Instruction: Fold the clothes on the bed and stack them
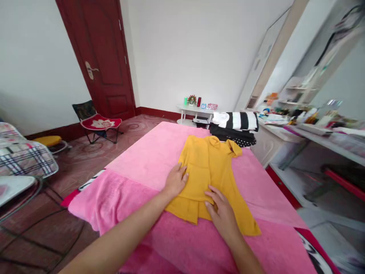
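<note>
A mustard-yellow long-sleeved top (221,171) lies spread on a pink blanket (137,152), its collar pointing away from me. Its left side is folded inward over the body, while the right sleeve stretches out toward the lower right. My left hand (175,180) rests on the folded left edge with fingers spread. Lower on the garment, near its middle, my right hand (222,211) touches the cloth, fingers apart. Neither hand grips the fabric.
Folded clothes (236,127), striped on top of black and dotted ones, are stacked at the bed's far right. A cluttered dressing table (285,129) stands to the right. Folding chairs (101,123) are on the left. A small white table (196,109) stands by the wall.
</note>
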The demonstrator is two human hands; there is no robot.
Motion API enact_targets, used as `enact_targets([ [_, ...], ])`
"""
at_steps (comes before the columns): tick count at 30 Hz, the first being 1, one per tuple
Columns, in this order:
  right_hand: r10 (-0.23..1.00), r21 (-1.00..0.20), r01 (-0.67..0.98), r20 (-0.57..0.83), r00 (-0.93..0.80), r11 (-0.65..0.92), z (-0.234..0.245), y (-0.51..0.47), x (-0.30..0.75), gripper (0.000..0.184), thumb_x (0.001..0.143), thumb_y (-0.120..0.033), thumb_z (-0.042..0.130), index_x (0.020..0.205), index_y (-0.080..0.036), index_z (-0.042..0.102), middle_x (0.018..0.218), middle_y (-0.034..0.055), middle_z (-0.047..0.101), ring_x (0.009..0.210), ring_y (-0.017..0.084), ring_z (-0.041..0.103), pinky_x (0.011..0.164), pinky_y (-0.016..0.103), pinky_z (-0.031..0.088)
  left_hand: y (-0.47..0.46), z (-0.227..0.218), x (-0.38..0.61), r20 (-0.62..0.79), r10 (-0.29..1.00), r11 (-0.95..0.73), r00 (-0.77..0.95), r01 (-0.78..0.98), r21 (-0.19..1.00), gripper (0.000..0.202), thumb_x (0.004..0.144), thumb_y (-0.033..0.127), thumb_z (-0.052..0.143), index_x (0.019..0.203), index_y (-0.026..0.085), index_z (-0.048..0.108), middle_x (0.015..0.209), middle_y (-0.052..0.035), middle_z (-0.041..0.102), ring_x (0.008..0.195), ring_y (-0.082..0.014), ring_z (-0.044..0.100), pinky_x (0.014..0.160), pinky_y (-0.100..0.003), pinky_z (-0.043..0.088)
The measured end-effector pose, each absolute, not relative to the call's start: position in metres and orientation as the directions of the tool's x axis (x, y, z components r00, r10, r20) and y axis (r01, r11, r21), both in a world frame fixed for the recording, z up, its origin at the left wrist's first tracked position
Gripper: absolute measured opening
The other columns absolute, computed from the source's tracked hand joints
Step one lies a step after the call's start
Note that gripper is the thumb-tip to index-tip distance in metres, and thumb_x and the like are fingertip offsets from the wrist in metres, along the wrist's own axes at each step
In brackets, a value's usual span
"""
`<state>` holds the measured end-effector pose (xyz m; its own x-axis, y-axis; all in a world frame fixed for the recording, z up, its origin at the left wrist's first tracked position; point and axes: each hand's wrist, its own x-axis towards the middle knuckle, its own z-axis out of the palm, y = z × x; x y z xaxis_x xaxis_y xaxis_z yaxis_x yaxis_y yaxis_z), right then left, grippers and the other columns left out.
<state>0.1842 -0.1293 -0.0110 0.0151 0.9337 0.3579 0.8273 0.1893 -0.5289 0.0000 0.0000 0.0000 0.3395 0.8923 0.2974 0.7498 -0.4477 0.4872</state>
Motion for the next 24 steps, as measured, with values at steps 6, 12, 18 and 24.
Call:
enact_targets([
  [6, 0.938, -0.534, 0.825, 0.345, 0.017, 0.182, -0.0081, -0.1329, 0.1838, 0.033, 0.086, -0.033, 0.047, 0.112, -0.018, 0.061, 0.133, 0.0101, 0.049, 0.122, 0.022, 0.046, 0.104, 0.042, 0.037, 0.0051, -0.0056, -0.0017, 0.297, 0.896, -0.442, 0.329, 0.717, 0.539, 0.041, 0.086, 0.023, 0.045, 0.124, 0.014, 0.057, 0.136, -0.0104, 0.049, 0.127, -0.0206, 0.043, 0.110, -0.033, 0.031],
  [12, 0.933, -0.542, 0.819, 0.360, 0.026, 0.186, -0.0090, -0.1327, 0.1847, 0.032, 0.086, -0.030, 0.047, 0.112, -0.019, 0.061, 0.133, 0.0097, 0.049, 0.122, 0.022, 0.046, 0.104, 0.042, 0.036, 0.0093, -0.0057, -0.0004, 0.352, 0.883, -0.464, 0.310, 0.690, 0.555, 0.036, 0.083, 0.017, 0.047, 0.117, 0.015, 0.061, 0.128, -0.0093, 0.055, 0.122, -0.0199, 0.047, 0.108, -0.033, 0.033],
  [18, 0.930, -0.547, 0.817, 0.366, 0.041, 0.179, -0.0051, -0.1343, 0.1808, 0.032, 0.084, -0.029, 0.048, 0.111, -0.018, 0.062, 0.131, 0.0100, 0.051, 0.120, 0.022, 0.048, 0.104, 0.041, 0.036, 0.0077, -0.0083, -0.0017, 0.355, 0.877, -0.476, 0.323, 0.683, 0.555, 0.037, 0.084, 0.020, 0.047, 0.119, 0.014, 0.058, 0.128, -0.0098, 0.054, 0.122, -0.0196, 0.047, 0.108, -0.032, 0.033],
  [24, 0.948, -0.498, 0.850, 0.318, -0.003, 0.170, -0.0002, -0.1360, 0.1810, 0.034, 0.086, -0.029, 0.045, 0.114, -0.016, 0.061, 0.131, 0.0112, 0.051, 0.121, 0.022, 0.047, 0.105, 0.040, 0.035, 0.0096, 0.0012, -0.0033, 0.249, 0.904, -0.427, 0.346, 0.724, 0.542, 0.048, 0.082, 0.023, 0.051, 0.129, 0.012, 0.049, 0.140, -0.0135, 0.041, 0.130, -0.0232, 0.037, 0.110, -0.034, 0.028],
])
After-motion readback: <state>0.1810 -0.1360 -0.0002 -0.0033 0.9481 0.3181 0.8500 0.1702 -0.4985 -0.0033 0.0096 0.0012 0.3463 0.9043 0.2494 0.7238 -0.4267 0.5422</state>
